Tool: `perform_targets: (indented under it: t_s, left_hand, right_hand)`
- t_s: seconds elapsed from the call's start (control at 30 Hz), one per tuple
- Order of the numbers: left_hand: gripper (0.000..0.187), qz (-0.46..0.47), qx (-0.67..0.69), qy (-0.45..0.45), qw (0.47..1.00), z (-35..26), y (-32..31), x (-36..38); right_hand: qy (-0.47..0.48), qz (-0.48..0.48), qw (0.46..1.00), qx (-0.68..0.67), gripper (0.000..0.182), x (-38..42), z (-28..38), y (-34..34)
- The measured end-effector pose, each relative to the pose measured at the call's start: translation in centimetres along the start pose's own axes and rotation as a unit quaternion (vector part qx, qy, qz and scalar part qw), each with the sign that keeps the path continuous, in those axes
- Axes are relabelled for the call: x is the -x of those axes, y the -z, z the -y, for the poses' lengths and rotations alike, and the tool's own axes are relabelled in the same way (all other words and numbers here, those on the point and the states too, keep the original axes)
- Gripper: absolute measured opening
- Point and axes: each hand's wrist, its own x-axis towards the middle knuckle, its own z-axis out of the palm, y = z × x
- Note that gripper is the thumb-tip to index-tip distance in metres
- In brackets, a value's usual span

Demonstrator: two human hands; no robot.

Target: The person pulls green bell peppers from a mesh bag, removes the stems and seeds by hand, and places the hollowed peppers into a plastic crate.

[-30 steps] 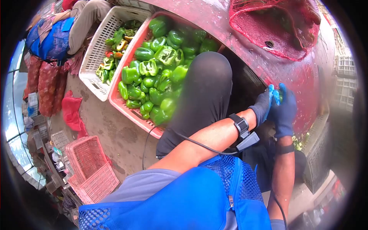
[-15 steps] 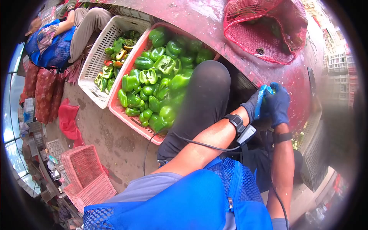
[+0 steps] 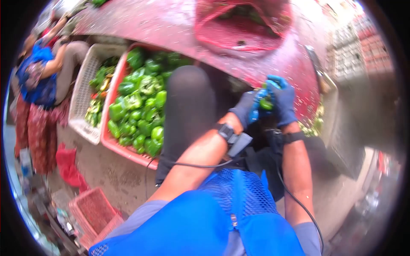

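A green pepper (image 3: 266,103) is held between my two gloved hands at the near edge of the red table. My left hand (image 3: 248,106), in a dark glove with blue fingers, closes on its left side. On its right side, my right hand (image 3: 282,99) wraps round it in a similar glove. Whether either hand also holds a tool cannot be made out. The fingers hide part of the pepper.
A red crate (image 3: 128,154) of green peppers lies left of my knee, beside a white crate (image 3: 83,133) of pepper pieces. A red mesh bag (image 3: 243,39) rests on the red table (image 3: 162,23). Another person (image 3: 40,74) sits at the upper left.
The view has shifted, so the crates, bag and my hands appear further left. More of the green pepper shows between my hands.
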Motion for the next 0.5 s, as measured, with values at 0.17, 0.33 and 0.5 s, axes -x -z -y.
perform_targets:
  t_s: [0.17, 0.33, 0.5]
  left_hand:
    - [0.022, -0.084, 0.226, 0.238, 0.941, -11.4, -1.8, 1.2]
    - [0.018, 0.017, 0.034, 0.115, 0.993, -14.0, -2.2, 1.4]
    - [0.05, 0.053, 0.209, 0.216, 0.952, -15.2, -1.5, 1.2]
  right_hand:
    - [-0.052, -0.017, 0.972, -0.226, 0.021, 1.6, -1.2, 1.0]
    - [0.093, 0.023, 0.986, -0.139, 0.022, 2.2, -1.8, 3.7]
    - [-0.036, 0.096, 0.96, -0.262, 0.026, 3.4, 1.3, 6.2]
